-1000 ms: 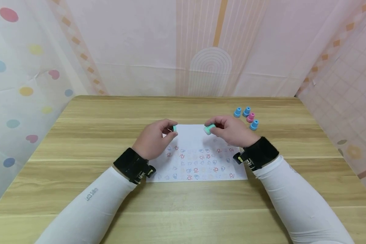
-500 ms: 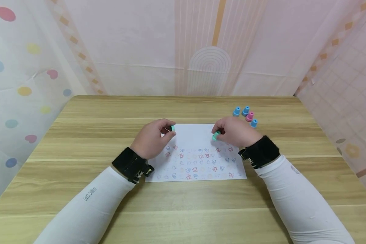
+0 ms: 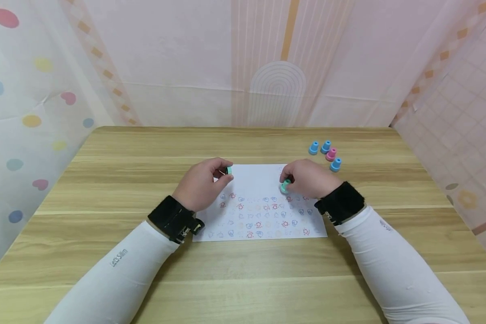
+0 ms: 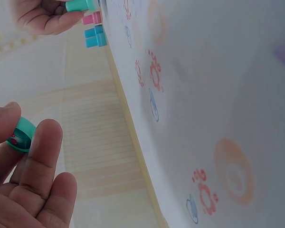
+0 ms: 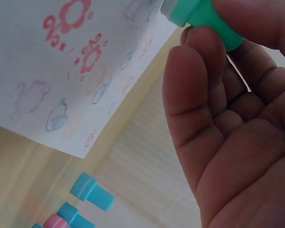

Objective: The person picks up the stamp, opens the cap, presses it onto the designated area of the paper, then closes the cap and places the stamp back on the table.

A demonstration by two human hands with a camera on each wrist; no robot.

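Head view: right hand [image 3: 308, 179] pinches a small mint-green plastic stamp [image 3: 285, 186], face down on or just above the white sheet of paper [image 3: 259, 177]; contact can't be confirmed. Left hand [image 3: 202, 182] pinches the stamp's round green cap [image 3: 228, 170] between thumb and forefinger, hovering over the sheet's upper left edge.

Progress, as I judge it: lower and middle rows of the sheet are already covered with red, blue and faint orange prints (flowers, teapot-like shapes). The top band near the far edge is unprinted, so the work looks well over half done, with the green stamp going in at the boundary of the printed area. Three blue stamps [image 3: 325, 147] and one pink stamp [image 3: 331, 155] stand capped on the light wooden table [image 3: 105, 180], just beyond the sheet's right corner.

Writing: left white sleeve [image 3: 117, 265] reads "Let's Slim". No legible text on the stamps or prints.
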